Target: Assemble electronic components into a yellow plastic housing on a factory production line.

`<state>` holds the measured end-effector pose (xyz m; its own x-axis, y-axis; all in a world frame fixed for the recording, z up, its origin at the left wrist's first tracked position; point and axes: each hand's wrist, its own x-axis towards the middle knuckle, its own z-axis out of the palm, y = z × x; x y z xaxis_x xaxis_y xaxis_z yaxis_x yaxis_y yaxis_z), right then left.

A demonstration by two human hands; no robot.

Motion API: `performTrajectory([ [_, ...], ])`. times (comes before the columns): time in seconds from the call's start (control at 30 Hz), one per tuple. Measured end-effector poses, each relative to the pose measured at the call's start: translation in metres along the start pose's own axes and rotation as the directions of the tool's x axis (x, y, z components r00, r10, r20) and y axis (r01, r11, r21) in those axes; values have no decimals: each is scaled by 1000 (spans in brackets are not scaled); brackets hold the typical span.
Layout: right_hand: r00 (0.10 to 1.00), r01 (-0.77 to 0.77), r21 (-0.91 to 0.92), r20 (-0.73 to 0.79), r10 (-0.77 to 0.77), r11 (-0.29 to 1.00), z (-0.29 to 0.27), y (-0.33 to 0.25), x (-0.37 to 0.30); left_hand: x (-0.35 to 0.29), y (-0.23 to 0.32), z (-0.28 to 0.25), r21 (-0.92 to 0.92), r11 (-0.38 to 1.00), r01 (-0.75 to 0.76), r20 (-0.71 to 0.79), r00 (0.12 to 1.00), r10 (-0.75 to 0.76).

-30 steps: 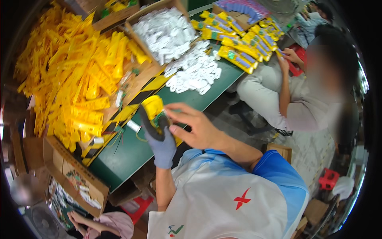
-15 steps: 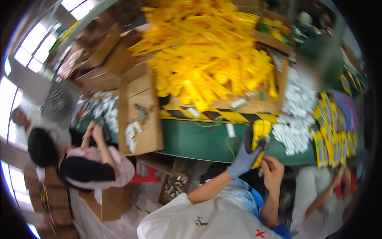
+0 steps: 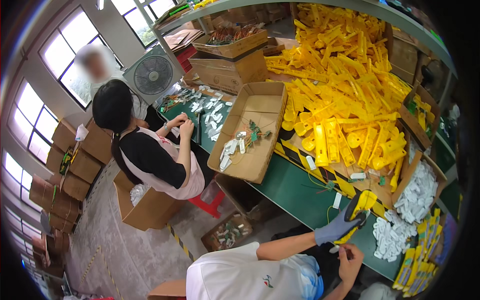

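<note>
My left hand (image 3: 334,229), in a grey glove with black on it, is closed round a yellow plastic housing (image 3: 367,200) above the green table edge. The housing is long and tilted, and the glove covers its middle. Just below its lower end is my bare right hand (image 3: 351,261), its thumb and fingers pinched together. A small whitish bit shows by those fingertips, too small to name. Beside the glove lie a white plastic piece (image 3: 337,201) with a thin wire and a heap of white plastic pieces (image 3: 392,235).
A big pile of yellow housings (image 3: 345,90) fills the back, behind a black-yellow striped edge. An open cardboard box (image 3: 250,112) holds circuit boards and white pieces. Left of it a co-worker (image 3: 150,150) sits at the table (image 3: 280,192). Yellow parts (image 3: 420,255) are stacked at right.
The view has swung to the left, showing more of the co-worker, fan and windows. My gloved hand still grips the yellow housing; my right hand's fingers remain close below it.
</note>
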<state>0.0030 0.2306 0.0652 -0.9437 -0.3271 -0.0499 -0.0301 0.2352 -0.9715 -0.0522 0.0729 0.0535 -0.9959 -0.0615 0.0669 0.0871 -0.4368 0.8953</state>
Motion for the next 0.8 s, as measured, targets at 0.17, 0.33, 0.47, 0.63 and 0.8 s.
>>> performTrajectory([
  [0.17,1000,-15,193,-13,18,981,5,-12,6,8,45,2,-272,915,297,-154,925,-347],
  [0.33,994,83,147,52,-91,986,2,-3,14,15,42,-16,-258,950,175,-14,983,-184],
  [0.47,982,155,68,-115,-146,986,10,-14,17,11,35,-23,-254,956,148,-10,988,-156],
  [0.63,968,138,-391,-140,-207,910,22,-38,21,-1,24,-12,-95,982,162,-71,983,-169],
  [0.8,966,96,-356,-191,-173,930,3,-19,19,-9,54,11,145,985,90,166,980,-114],
])
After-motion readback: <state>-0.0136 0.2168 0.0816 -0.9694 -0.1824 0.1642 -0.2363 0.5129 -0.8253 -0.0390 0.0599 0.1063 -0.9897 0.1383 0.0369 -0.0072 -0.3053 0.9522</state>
